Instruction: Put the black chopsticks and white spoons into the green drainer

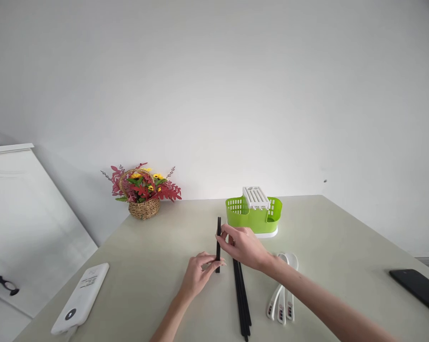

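A pair of black chopsticks (218,246) stands nearly upright between my two hands. My left hand (200,271) pinches it near the lower end, thumb and fingers closed. Higher up, my right hand (243,244) grips the same pair with its fingertips. More black chopsticks (241,301) lie on the table under and in front of my right hand, their far ends partly hidden by it. Beneath my right forearm are several white spoons (281,304) with printed handles, partly covered by the arm. Just behind my right hand is a green cutlery basket (239,219) with a white slotted top (256,197).
At the back left of the table (157,247) stands a wicker basket (144,209) of red and yellow flowers. A white power bank (81,299) with a cable lies at the left edge, a black phone (419,289) at the right. A white cabinet (29,228) adjoins on the left.
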`<state>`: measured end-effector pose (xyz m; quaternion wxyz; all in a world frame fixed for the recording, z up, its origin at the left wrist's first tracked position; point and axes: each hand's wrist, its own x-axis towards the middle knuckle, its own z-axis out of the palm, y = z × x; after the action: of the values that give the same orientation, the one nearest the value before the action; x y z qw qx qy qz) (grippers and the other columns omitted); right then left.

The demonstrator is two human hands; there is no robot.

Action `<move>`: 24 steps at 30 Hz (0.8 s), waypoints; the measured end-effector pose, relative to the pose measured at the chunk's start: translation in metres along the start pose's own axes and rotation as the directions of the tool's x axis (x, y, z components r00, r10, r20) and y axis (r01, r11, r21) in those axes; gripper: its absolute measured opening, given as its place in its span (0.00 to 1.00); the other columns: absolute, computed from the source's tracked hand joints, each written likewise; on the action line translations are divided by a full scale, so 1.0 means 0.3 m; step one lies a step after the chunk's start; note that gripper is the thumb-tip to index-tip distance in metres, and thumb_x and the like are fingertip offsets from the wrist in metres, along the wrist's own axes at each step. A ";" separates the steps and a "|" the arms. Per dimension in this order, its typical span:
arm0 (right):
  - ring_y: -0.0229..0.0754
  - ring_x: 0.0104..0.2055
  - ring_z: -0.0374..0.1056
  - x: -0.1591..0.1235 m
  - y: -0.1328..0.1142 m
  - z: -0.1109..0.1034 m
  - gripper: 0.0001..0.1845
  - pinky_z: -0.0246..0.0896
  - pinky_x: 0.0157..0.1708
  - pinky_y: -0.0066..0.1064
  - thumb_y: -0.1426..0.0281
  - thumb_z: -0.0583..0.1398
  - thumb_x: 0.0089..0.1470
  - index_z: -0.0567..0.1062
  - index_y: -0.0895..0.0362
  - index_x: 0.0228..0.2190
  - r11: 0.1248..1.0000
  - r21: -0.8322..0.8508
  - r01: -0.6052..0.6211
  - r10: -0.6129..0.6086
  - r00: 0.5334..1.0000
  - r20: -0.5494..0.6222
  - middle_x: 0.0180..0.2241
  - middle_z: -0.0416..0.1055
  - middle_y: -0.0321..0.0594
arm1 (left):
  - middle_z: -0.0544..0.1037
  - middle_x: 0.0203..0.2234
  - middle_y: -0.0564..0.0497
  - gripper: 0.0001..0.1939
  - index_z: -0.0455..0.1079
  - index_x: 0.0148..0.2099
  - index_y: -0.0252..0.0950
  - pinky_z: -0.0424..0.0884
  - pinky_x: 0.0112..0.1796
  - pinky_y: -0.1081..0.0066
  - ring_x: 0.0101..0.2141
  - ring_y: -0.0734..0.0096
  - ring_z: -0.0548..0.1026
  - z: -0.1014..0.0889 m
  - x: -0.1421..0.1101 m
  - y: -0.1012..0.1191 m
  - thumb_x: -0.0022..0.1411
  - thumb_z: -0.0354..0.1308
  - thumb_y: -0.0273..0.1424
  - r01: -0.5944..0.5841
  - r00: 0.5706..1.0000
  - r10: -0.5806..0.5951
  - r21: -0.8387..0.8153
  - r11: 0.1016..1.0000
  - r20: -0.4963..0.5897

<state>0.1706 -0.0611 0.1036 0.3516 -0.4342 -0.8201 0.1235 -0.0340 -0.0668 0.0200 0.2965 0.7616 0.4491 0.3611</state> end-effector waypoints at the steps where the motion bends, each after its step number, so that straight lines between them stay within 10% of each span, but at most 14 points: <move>1: 0.35 0.25 0.70 0.003 -0.003 -0.014 0.10 0.57 0.29 0.25 0.63 0.55 0.65 0.69 0.52 0.32 1.000 0.006 0.004 -0.004 1.000 -0.003 0.27 0.77 0.31 | 0.85 0.37 0.48 0.17 0.84 0.43 0.45 0.75 0.42 0.69 0.39 0.61 0.80 0.001 0.002 0.000 0.67 0.58 0.47 0.008 1.000 -0.008 0.000 1.000 0.000; 17: 0.33 0.22 0.70 0.038 -0.049 -0.160 0.14 0.64 0.28 0.25 0.59 0.54 0.67 0.73 0.52 0.34 0.982 0.188 0.004 0.020 0.992 -0.127 0.27 0.76 0.32 | 0.85 0.36 0.46 0.18 0.84 0.43 0.43 0.75 0.40 0.68 0.36 0.61 0.80 0.005 0.007 -0.032 0.65 0.59 0.49 0.029 1.000 -0.029 -0.021 0.999 0.008; 24: 0.35 0.21 0.72 0.126 -0.006 -0.360 0.21 0.61 0.17 0.24 0.51 0.56 0.64 0.75 0.54 0.35 0.967 0.253 -0.036 0.116 0.943 -0.311 0.26 0.77 0.36 | 0.84 0.39 0.45 0.19 0.81 0.43 0.41 0.72 0.35 0.69 0.37 0.61 0.79 0.010 0.011 -0.043 0.66 0.57 0.49 0.035 0.996 -0.033 0.021 0.999 -0.081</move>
<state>0.2290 -0.0430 0.2002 0.5270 -0.4336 -0.7123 0.1640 -0.0367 -0.0589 0.0093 0.2757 0.7421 0.4774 0.3813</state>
